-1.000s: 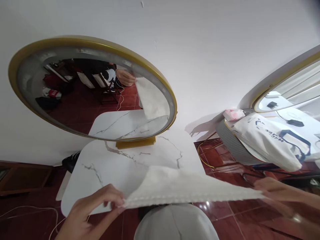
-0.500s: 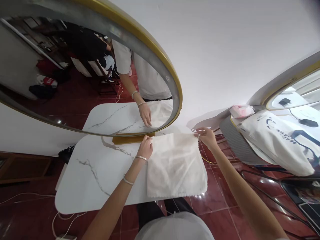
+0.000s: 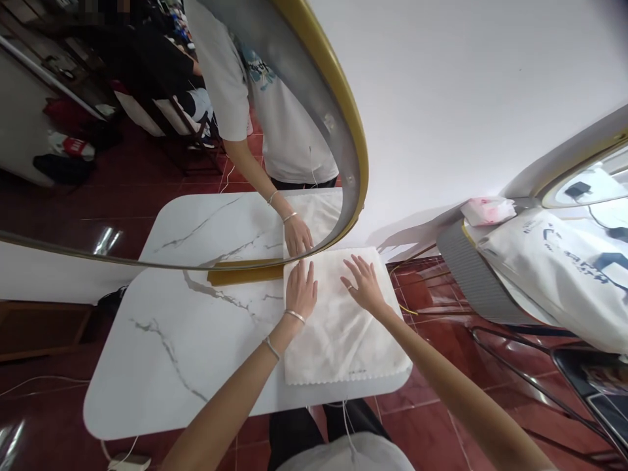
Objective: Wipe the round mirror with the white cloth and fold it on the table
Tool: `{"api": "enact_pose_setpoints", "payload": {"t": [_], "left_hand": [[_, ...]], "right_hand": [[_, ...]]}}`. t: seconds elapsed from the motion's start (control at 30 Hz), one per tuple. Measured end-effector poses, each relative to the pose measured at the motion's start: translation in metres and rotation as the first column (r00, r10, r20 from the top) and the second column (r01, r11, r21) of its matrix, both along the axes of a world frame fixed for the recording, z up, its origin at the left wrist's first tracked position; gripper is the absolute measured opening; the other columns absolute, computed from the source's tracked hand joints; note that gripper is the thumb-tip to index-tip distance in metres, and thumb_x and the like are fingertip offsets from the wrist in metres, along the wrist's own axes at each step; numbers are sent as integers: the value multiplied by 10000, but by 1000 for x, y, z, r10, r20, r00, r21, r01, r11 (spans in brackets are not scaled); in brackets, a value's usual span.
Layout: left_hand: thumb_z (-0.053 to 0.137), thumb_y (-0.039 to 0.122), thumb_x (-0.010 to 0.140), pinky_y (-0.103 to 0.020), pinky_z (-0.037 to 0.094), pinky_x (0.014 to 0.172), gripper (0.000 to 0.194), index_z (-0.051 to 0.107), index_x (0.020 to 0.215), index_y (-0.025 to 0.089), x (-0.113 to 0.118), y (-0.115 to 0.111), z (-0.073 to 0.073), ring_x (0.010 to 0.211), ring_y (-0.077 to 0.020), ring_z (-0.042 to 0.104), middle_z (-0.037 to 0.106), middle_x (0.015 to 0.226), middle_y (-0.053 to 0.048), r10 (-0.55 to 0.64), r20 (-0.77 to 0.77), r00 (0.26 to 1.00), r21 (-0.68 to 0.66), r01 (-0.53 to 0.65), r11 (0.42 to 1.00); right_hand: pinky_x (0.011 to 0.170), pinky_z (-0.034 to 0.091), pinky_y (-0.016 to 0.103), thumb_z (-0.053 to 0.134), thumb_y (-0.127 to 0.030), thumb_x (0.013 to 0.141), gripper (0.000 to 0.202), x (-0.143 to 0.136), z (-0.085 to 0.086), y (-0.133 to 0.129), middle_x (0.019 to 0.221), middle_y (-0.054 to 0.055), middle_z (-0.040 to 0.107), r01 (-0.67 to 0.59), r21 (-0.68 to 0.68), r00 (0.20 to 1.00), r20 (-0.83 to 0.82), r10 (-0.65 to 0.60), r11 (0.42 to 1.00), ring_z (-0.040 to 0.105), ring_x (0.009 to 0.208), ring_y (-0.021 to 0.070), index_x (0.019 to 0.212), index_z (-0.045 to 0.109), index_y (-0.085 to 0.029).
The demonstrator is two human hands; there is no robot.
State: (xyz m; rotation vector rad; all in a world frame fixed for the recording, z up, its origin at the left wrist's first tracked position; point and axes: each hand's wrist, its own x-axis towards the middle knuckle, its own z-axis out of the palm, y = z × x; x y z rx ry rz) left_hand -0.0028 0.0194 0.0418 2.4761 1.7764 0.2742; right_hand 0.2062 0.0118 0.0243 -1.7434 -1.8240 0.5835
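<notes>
A white cloth with scalloped edges lies spread over the right part of the marble-patterned white table. My left hand rests flat near the cloth's upper left corner, fingers extended toward the mirror's lower rim. On the upper right part of the cloth lies my right hand, palm down with its fingers spread and a ring on one of them. Neither hand grips the cloth. Slight wrinkles run across the cloth's middle.
A large gold-rimmed mirror stands on a gold base at the table's back, reflecting a seated person. At right, another table holds a tissue pack and a white printed bag. A black chair stands at lower right.
Both hands have let go of the cloth's far corners and opened flat on it. My right hand has moved left and inward, and the cloth's far edge now lies down on the table.
</notes>
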Motion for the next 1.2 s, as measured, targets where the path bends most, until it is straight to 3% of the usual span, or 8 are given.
{"api": "enact_pose_setpoints", "payload": {"t": [0.2,0.37,0.53,0.67,0.77,0.93,1.03,1.2], "left_hand": [[469,510,917,-550,305,1077,572,456,1419,237,9,34,-16,1288,-387,450,513,1378,-178,118,-37,992,-33,-119,992],[382,575,924,-503,367,1011,596,591,1257,127,21,72,-18,1164,-382,541,630,1214,-193,168,28,985,-193,-159,968],[321,554,954,-435,432,936,608,636,1159,75,33,105,-18,1075,-357,595,692,1069,-188,191,40,981,-307,-170,937],[335,431,980,-431,363,1049,461,592,1273,184,31,80,-14,1239,-310,515,613,1297,-131,-11,103,995,-254,37,966],[463,536,916,-504,180,1165,596,409,1447,270,20,29,-13,1438,-319,264,324,1559,-100,-205,130,970,-99,218,971],[527,541,877,-562,85,1180,689,339,1485,278,6,-35,-20,1487,-339,90,144,1617,-110,-201,132,971,-62,211,976],[569,433,865,-580,97,1171,645,365,1468,325,11,-27,-24,1484,-368,60,94,1628,-74,-206,137,969,-89,219,972],[547,399,880,-549,149,1162,603,386,1458,338,35,27,-23,1462,-391,135,140,1619,-59,-169,144,975,-109,185,977]], "right_hand": [[1057,94,761,279,-494,980,543,-12,-19,20,1608,43,164,123,-110,882,468,-57,986,115,1473,305,1503,260,-349],[1053,46,766,291,-527,968,563,-4,-23,55,1591,75,221,104,-32,888,454,-78,994,136,1457,329,1493,301,-324],[1071,67,744,310,-522,967,491,0,-20,86,1434,104,459,123,-39,905,415,-96,992,304,1360,337,1352,501,-284],[1099,84,704,307,-506,976,514,-2,-17,75,1515,103,364,120,-37,887,452,-90,992,227,1420,328,1420,430,-276],[1112,61,686,341,-555,957,600,-5,-16,29,1598,87,195,57,-12,875,482,-44,998,93,1472,329,1497,302,-295],[1123,30,666,376,-601,931,660,-12,-15,-49,1618,75,110,-37,8,871,490,28,999,50,1481,337,1517,246,-328],[1103,20,697,389,-608,924,666,-12,-15,-45,1617,73,114,-2,-3,877,480,3,1000,52,1477,354,1517,237,-346],[1076,12,728,356,-622,931,650,1,-17,22,1617,79,112,30,-25,886,463,-15,999,39,1474,361,1508,264,-337]]}}
